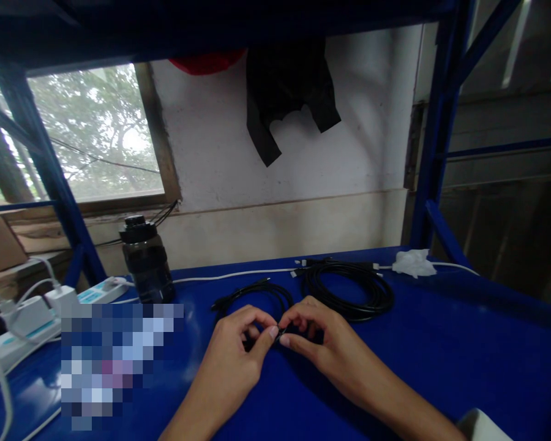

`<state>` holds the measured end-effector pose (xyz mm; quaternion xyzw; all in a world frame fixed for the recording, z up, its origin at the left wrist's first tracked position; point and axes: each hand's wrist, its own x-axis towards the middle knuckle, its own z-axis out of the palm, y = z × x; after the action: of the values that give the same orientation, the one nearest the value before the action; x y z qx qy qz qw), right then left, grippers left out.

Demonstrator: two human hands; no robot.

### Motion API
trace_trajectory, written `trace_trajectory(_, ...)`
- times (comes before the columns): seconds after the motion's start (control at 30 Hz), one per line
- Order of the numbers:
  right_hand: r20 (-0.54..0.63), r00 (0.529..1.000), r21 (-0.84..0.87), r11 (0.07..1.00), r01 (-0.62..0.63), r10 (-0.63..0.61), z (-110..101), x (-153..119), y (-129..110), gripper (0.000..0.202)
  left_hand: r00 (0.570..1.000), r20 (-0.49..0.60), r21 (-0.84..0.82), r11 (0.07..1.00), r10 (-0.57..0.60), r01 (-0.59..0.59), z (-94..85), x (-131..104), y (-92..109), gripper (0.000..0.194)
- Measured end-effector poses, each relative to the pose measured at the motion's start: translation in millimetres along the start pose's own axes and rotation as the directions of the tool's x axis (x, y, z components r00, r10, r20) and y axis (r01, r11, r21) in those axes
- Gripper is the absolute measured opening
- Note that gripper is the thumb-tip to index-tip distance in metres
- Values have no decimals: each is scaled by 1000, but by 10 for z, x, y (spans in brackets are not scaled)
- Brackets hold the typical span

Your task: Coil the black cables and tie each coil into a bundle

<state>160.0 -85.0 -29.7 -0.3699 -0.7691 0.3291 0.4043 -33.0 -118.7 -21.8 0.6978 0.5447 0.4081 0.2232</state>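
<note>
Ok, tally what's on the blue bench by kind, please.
Black cable coils: 2, small coil at both hands, large coil behind
Dark bottle: 1
White power strips: 2
White crumpled tissue: 1
Total: 6
</note>
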Motion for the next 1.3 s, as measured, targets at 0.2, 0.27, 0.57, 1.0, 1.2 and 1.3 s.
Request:
trace_trajectory(0.2,19,1000,-19,1000,-19,20,4,-2,11,6,999,29,25,1000,-13,12,19,-1,-12,19)
trace_trajectory(0.27,24,1000,-15,1000,-16,16,10,1,7,6,1000,28,28,1000,-11,10,18,0,-12,19)
trace_trajectory(0.57,-20,998,-59,997,54,-55,6,-17,-7,6,999,45,-4,1000,-29,29,10,-1,4,18)
trace_trajectory(1.0,37,997,-10,997,73,-72,24,-66,-16,9,998,65,-58,998,-16,20,2,-26,12,19)
trace_trajectory(1.2,54,998,-54,998,29,-26,24,-82,-44,8,997,71,-84,996,-27,33,-8,-22,28,19)
trace_trajectory(1.3,57,998,-59,997,44,-40,28,-80,-42,6,998,67,-90,996,-19,25,-14,-14,38,18)
